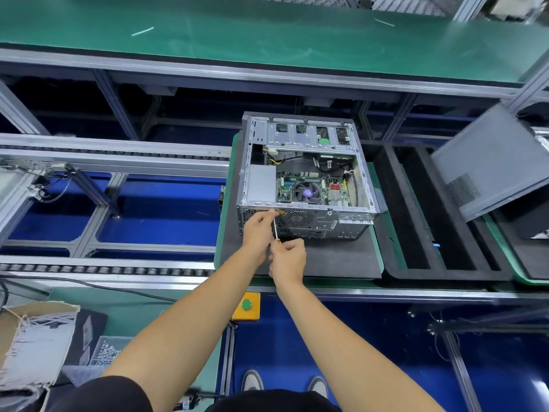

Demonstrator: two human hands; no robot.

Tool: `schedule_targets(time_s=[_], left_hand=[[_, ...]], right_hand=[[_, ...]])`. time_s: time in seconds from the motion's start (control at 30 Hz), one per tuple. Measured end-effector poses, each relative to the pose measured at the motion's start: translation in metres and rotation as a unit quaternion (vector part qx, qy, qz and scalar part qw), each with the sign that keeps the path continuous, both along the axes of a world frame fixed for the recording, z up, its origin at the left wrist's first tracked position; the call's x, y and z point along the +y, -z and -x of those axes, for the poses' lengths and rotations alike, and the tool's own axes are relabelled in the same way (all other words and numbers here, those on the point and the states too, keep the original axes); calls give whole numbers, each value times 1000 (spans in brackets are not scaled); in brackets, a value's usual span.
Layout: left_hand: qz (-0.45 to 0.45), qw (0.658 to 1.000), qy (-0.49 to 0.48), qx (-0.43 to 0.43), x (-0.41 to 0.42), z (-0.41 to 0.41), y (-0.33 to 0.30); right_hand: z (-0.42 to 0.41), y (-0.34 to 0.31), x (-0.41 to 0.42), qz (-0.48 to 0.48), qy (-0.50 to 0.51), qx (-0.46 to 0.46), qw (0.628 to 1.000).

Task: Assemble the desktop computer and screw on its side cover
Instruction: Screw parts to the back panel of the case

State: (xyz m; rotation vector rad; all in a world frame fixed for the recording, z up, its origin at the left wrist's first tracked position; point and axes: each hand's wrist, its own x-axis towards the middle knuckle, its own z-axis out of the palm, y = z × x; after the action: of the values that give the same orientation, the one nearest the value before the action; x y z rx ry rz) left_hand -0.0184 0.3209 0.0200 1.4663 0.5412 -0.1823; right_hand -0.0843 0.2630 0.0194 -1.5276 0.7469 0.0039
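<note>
No brand, label or writing readable anywhere; print on the motherboard too small to make out.

Left hand curled at the rear panel of the desktop computer, fingertips pinched near the upper rear edge beside the round fan grille, right where the screwdriver tip meets the case. Cannot tell whether a screw sits between those fingers. Right hand lower and nearer the body, fingers wrapped narrowly round the orange-and-black screwdriver handle, thin shaft running up from it, past the left hand, to the rear panel. Both forearms bare, reaching forward from short dark sleeves.

Computer lying on its side, open face up, on a dark foam pad over a green pallet on the conveyor line. Inside: grey power supply box at left, drive cage along the far side, CPU fan in the middle, loose cables.

Grey side cover off the case, propped tilted well to the right, vent mesh visible, beside black slotted foam. Yellow box with green button on the near rail. Torn cardboard box on the green worktop at lower left. Two shoes on the blue floor below.
</note>
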Motion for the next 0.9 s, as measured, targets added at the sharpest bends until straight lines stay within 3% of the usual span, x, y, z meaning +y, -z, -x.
schedule_targets(time_s=[0.37,0.7,0.9], left_hand=[[58,998,18,23,6,-4,3],[89,996,13,25,6,-4,4],[93,995,4,32,8,-4,3]], right_hand=[[3,1,0,38,-16,31,999],[4,-8,5,-22,5,18,1000],[8,-6,2,49,-42,22,998]])
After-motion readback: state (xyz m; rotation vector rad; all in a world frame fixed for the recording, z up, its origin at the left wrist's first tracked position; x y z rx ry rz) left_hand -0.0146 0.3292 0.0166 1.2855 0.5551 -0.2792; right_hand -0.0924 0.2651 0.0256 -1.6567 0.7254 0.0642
